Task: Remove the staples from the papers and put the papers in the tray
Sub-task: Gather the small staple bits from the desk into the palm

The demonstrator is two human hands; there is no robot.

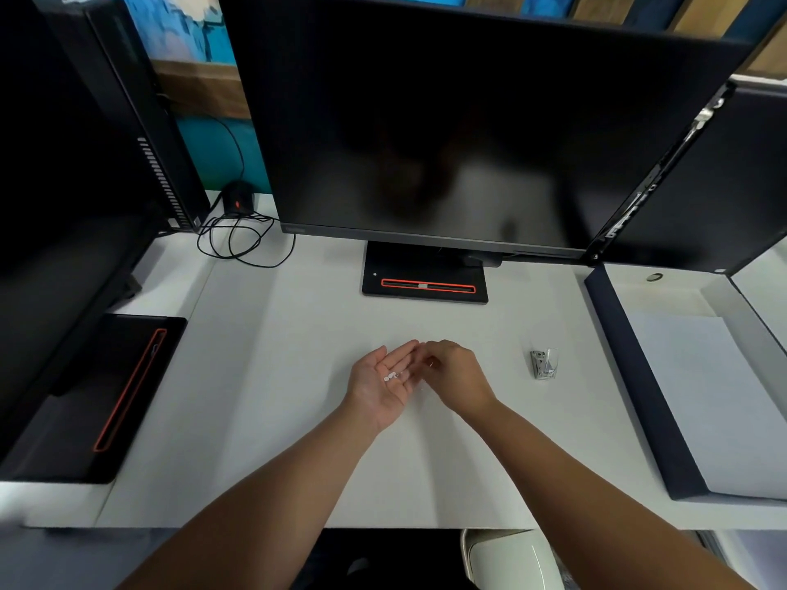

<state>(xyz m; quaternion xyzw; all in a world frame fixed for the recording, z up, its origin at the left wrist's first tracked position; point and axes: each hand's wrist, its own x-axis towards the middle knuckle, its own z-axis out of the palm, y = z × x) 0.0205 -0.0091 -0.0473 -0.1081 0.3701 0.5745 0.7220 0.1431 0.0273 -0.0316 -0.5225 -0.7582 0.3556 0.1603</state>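
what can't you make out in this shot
Head view only:
- Small pale bits in the left hand: too small to identify.
- Right hand fingertips: curled under, so any pinch is hidden.
- Staple remover: small and blurred.
- Tray: cut off by the right edge.
- Papers: staples, if any, not discernible.

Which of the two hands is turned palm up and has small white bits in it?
The left hand: it lies open, palm up, with small white bits on it. The right hand is palm down, its fingertips at the left hand's fingers.
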